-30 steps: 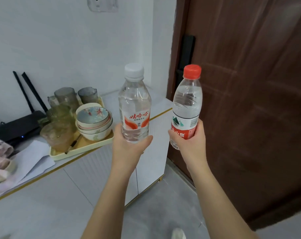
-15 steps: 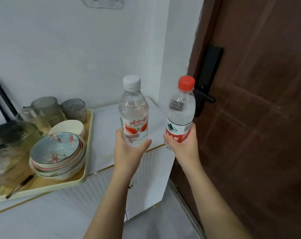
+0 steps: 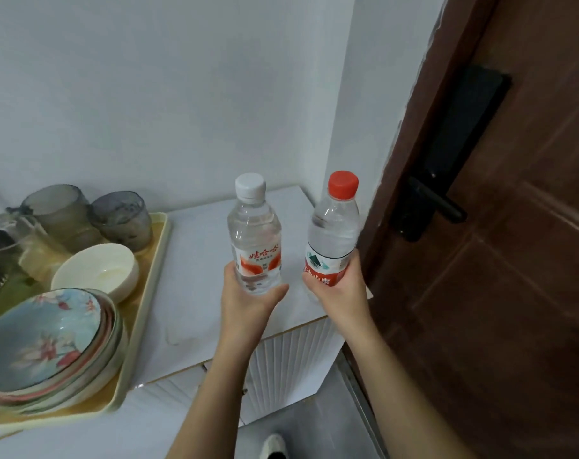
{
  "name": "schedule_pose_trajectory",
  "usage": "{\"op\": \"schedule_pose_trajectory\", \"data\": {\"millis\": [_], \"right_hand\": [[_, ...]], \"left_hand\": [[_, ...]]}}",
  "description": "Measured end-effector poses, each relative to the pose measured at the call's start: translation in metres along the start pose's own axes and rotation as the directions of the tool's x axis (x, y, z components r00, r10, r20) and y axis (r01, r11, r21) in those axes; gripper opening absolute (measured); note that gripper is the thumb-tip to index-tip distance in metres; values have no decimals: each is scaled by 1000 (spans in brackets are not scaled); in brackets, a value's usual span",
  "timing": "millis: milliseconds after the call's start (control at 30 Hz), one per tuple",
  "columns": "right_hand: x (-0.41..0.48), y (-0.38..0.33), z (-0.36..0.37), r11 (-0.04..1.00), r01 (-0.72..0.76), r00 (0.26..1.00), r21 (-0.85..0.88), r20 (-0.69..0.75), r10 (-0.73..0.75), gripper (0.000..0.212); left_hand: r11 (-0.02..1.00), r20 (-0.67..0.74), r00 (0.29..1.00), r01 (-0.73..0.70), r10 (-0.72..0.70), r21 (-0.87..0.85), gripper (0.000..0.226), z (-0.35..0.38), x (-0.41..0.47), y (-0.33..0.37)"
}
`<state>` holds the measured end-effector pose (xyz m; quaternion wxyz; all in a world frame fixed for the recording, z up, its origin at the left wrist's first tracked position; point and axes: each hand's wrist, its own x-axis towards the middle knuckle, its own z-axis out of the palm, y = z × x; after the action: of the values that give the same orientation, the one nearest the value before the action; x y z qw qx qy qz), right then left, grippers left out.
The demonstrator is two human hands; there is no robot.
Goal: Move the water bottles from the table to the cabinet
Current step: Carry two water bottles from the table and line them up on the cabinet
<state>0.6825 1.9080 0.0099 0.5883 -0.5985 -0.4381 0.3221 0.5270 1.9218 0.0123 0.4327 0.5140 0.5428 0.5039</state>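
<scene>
My left hand (image 3: 248,303) grips the base of a clear water bottle with a white cap (image 3: 253,231), held upright above the white cabinet top (image 3: 198,266). A second clear bottle with a red cap and red-and-white label (image 3: 334,233) is held upright in my right hand (image 3: 342,293), over the cabinet's right end near the corner. Whether either bottle's base touches the surface is hidden by my hands.
A cream tray (image 3: 155,260) on the cabinet's left side carries stacked floral bowls (image 3: 46,342), a white bowl (image 3: 97,271) and several smoky glasses (image 3: 119,220). A brown door (image 3: 513,260) with a black handle (image 3: 437,207) stands right. White walls (image 3: 182,94) meet behind.
Both hands have carried the bottles forward over the cabinet top as I stepped closer. The tray and door have grown larger in view and the router has left the view.
</scene>
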Motion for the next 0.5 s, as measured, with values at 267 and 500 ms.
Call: {"op": "schedule_pose_trajectory", "data": {"millis": [267,500], "right_hand": [[60,21,22,999,-25,999,-20,33,25,64],[88,32,27,999,-46,997,1,62,46,68]], "left_hand": [[1000,-10,1000,13,-13,-9,62,16,59,-19],[999,10,999,-45,45,-5,63,31,85,-26]]}}
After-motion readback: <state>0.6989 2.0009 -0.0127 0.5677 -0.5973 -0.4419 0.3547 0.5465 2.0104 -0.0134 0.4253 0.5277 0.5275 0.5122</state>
